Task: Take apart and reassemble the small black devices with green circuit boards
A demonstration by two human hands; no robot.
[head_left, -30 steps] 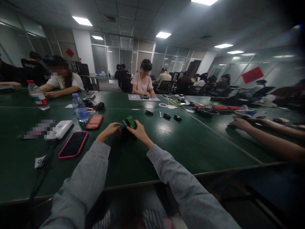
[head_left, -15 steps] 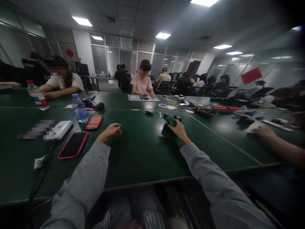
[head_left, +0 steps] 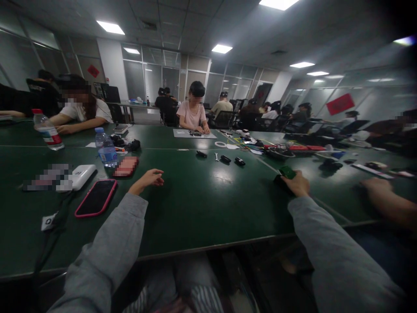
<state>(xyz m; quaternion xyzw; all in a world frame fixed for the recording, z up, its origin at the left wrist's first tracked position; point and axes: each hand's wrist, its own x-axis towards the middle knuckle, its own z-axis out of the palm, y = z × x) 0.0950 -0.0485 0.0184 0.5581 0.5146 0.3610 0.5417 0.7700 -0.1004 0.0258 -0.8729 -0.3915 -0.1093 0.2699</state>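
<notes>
My right hand [head_left: 299, 184] is closed around a small box-like thing, green on top with a black part [head_left: 286, 172], at the right of the green table [head_left: 195, 200]. What exactly it is I cannot make out. My left hand [head_left: 148, 179] hovers over the table with fingers apart and nothing in them, to the right of a phone in a pink case [head_left: 97, 198] and a red phone-like thing [head_left: 126, 166]. Between my hands, farther back, lie a small wrench [head_left: 216, 157] and small black pieces, among them one on the left [head_left: 201, 154] and another on the right [head_left: 239, 161].
A water bottle with a blue cap [head_left: 106, 148], a red-capped bottle [head_left: 48, 130] and a white power bank [head_left: 84, 177] stand or lie at left. Cables and tools [head_left: 280, 151] clutter the back right. A co-worker's arm [head_left: 387, 198] rests at far right; another person sits opposite.
My right hand has carried the green and black thing to the right, away from the small black pieces, which now show fully. My left hand has hardly moved.
</notes>
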